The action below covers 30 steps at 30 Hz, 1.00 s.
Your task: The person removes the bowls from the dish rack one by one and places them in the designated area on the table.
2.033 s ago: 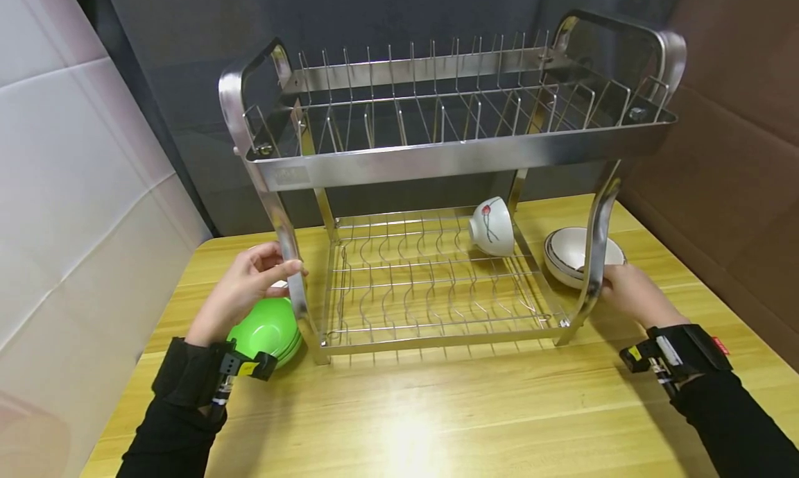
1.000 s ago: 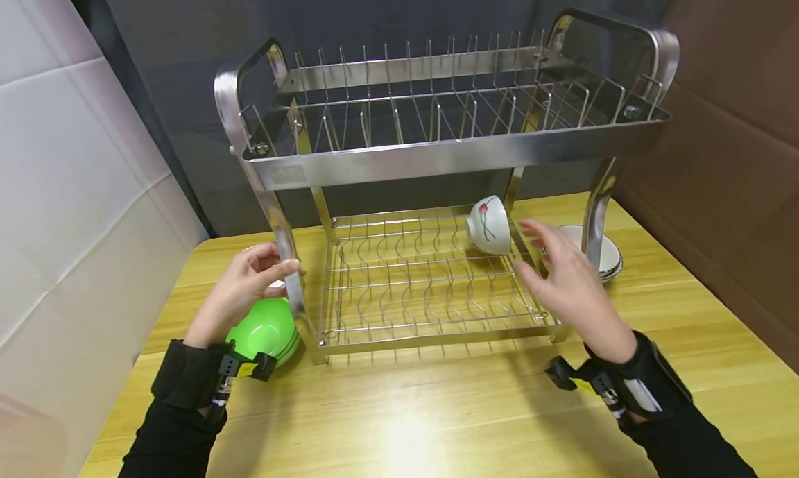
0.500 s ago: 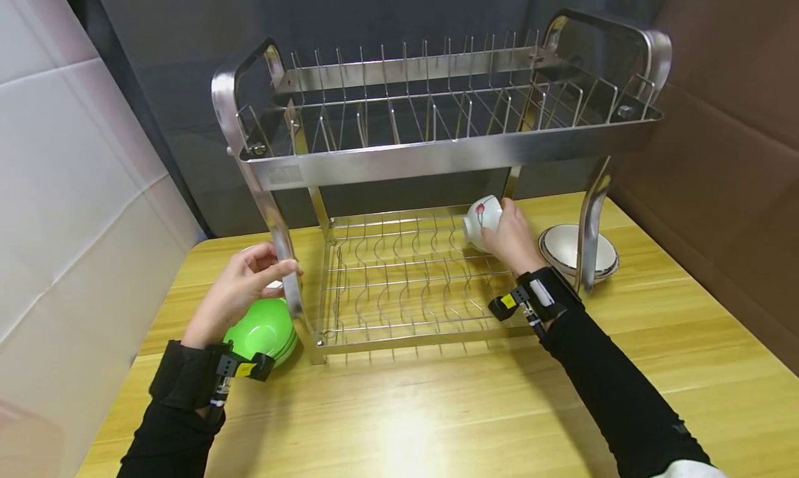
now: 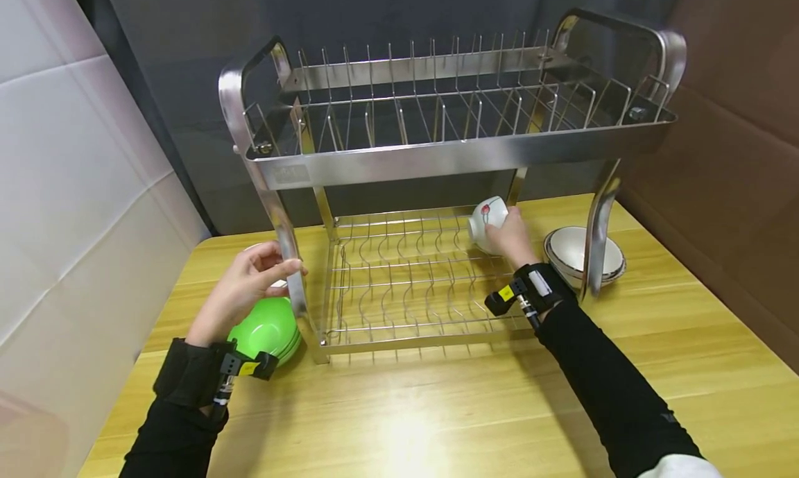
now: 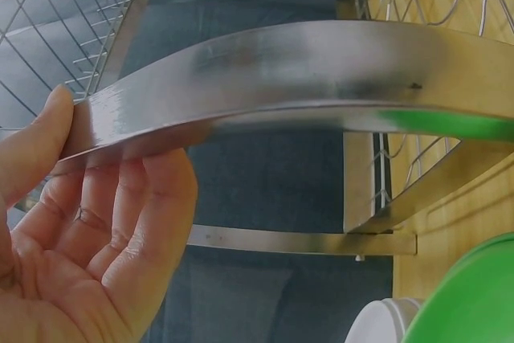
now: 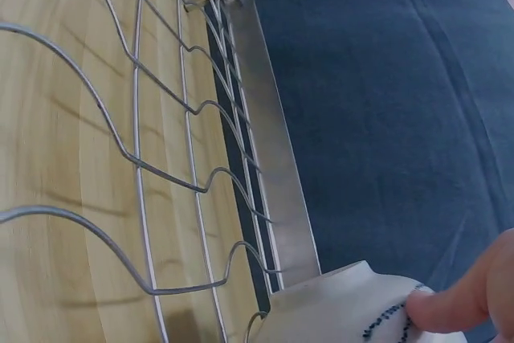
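Note:
A two-tier metal dish rack stands on the wooden table. My left hand grips its front left leg; in the left wrist view the thumb lies on one side of the metal band and the fingers on the other. A white flower-patterned bowl lies tipped on its side at the right end of the lower shelf. My right hand holds this bowl near its rim. In the right wrist view the thumb presses on the bowl's outer wall, while the other fingers are out of sight.
Green bowls are stacked by the rack's left leg, with a white dish partly hidden near them. Outside the right leg sit white bowls with dark rims. The upper tier's wire prongs hold no dishes.
My right hand has moved left from the white bowls outside the rack to the flowered bowl on the lower shelf and taken hold of it. The left hand keeps its grip.

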Tool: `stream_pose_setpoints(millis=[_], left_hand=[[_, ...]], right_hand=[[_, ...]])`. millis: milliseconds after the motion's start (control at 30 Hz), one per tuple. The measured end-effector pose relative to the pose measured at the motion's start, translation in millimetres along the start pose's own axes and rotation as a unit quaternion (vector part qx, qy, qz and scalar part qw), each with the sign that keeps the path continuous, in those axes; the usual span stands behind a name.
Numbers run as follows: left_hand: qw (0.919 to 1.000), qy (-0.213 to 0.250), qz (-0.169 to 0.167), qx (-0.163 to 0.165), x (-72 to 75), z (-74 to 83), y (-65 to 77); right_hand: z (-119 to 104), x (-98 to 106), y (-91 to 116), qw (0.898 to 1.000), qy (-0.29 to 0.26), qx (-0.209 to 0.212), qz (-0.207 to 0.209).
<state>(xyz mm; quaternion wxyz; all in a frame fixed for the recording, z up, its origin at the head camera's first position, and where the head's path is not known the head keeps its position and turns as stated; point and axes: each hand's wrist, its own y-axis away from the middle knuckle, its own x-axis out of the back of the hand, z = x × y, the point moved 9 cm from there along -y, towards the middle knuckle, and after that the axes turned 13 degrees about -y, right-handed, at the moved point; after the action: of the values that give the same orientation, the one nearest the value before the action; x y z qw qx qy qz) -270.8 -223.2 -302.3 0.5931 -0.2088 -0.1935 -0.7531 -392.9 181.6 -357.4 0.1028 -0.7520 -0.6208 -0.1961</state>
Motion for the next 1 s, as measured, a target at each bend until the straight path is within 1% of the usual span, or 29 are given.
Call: stream_pose_setpoints(millis=[233,367,500,600,733,833,1000], left_hand=[[0.9999,-0.01,0.003,0.005,-0.2,1.8,0.9],[1.0,-0.009,0.003,0.004,-1.1,3.7,0.9],[1.0,-0.009,0.0,0.002,-2.6,3.8,-0.3],[1.0,-0.009,0.001,0.0,-2.6,3.4,-0.3],[1.0,-0.008,0.003,-0.001,-1.4,2.0,1.1],[1.0,-0.008,0.005,0.0,-0.6,1.3,2.0],[1.0,-0.008,0.004,0.0,-0.7,1.7,2.3]], right_hand=[[2.6,-0.2,1.1,0.999,-0.049,-0.01,0.012],[3.8,0.7,2.9,0.995,-0.097,-0.01,0.019],[4.6,4.3,5.6,0.986,-0.162,-0.01,0.033],[4.1,7.0,8.4,0.976,-0.212,-0.014,0.041],[-0.7,9.6,15.0,0.963,-0.264,-0.02,0.046],[-10.5,11.0,23.0,0.959,-0.283,-0.005,0.028],[-31.4,10.7,45.3,0.948,-0.313,0.041,-0.049]])
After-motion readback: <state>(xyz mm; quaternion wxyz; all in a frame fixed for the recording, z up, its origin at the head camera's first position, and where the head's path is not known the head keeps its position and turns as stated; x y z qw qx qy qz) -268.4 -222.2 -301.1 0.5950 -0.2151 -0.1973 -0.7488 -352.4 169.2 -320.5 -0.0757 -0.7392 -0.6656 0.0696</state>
